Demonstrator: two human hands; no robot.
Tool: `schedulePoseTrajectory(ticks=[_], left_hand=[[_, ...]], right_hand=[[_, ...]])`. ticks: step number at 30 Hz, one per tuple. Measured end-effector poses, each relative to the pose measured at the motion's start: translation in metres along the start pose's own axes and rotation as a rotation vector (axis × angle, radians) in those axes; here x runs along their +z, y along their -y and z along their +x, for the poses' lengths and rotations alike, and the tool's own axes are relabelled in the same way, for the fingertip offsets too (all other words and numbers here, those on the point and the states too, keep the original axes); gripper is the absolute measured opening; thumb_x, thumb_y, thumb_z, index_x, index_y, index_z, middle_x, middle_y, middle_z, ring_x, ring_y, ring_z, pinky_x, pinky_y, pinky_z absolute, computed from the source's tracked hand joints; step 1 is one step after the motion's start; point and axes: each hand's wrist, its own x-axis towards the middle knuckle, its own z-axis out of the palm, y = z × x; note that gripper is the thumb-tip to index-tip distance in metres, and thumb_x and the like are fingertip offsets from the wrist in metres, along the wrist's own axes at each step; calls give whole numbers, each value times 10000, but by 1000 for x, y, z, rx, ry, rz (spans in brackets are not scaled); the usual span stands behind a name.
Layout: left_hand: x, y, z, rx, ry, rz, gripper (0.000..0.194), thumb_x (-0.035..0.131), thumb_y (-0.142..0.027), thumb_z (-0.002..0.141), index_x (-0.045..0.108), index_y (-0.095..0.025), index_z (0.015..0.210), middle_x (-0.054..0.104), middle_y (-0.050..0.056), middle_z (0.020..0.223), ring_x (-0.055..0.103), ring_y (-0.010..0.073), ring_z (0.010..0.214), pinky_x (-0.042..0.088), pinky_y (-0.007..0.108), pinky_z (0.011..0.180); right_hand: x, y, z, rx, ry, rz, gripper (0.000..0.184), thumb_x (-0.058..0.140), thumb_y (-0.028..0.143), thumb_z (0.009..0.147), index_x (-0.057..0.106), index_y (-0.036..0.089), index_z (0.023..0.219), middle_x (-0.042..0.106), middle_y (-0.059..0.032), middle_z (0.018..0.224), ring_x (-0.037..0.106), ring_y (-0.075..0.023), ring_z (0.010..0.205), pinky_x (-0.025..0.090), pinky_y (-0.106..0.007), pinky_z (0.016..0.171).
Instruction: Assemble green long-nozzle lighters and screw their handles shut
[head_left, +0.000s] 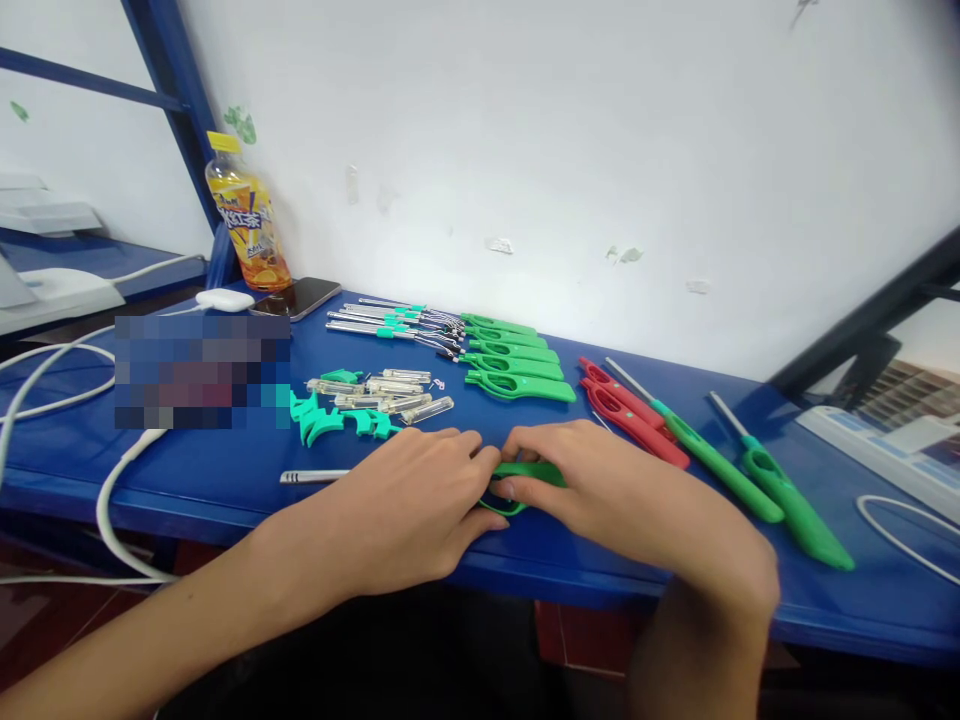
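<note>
Both of my hands meet at the front of the blue table over a green lighter casing [534, 470] with an oval opening at its left end. Fingers of my left hand [420, 500] are closed on that opening's edge. My right hand [559, 462] pinches the same casing from the right, its thumb over the opening. A silver lighter tube [311, 477] sticks out leftward from behind my left hand; its other end is hidden. Behind my hands lie several transparent fuel tanks [426, 409] and several teal plastic triggers [324, 420].
Farther back are green casings [517, 386] beside metal tubes with wires [360, 328]. To the right lie red casings [630, 415] and two long green lighters [705, 455] [787, 490]. A drink bottle [251, 225], a phone [300, 298] and white cables [112, 500] occupy the left.
</note>
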Motion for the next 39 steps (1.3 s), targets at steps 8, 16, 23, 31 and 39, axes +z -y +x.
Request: schedulePoseTrajectory(ticks=[8,16,23,31,39], left_hand=[[5,1,1,1,-21,-15,185,661,-372,1038,664,-190,1072,696,62,964,691,292,814,469,387,660],[5,1,0,-8,-9,-14,218,618,-390,1062,658,-181,1111,691,71,983,694,284,828,486,379,670],[17,-14,7,-67,-17,49,379,462,-411,1112,596,-112,1304,697,128,1070,709,337,927,552,440,693],[24,-16,9,-69,-29,37,421,418,-413,1120,588,-86,1324,683,142,1067,699,345,940,569,454,694],[22,-17,9,-80,-24,30,436,446,-424,1115,559,-95,1378,680,124,1088,701,343,963,580,467,715]], right_hand=[[0,-3,0,-11,-12,-13,200,578,423,1067,660,249,1012,744,-24,1095,673,-240,1072,462,-361,830],[2,-1,0,-5,-22,-36,193,570,410,1067,639,245,994,740,-32,1081,678,-241,1035,449,-362,805],[3,-2,2,44,-19,-107,149,523,332,1062,596,237,974,714,-41,1030,659,-248,980,430,-385,824],[5,-6,3,45,2,-106,147,508,335,1049,561,246,944,702,-31,1014,645,-251,962,415,-395,816],[5,-6,2,59,-12,-106,132,520,326,1051,565,251,952,691,-14,1008,636,-239,958,405,-386,821]])
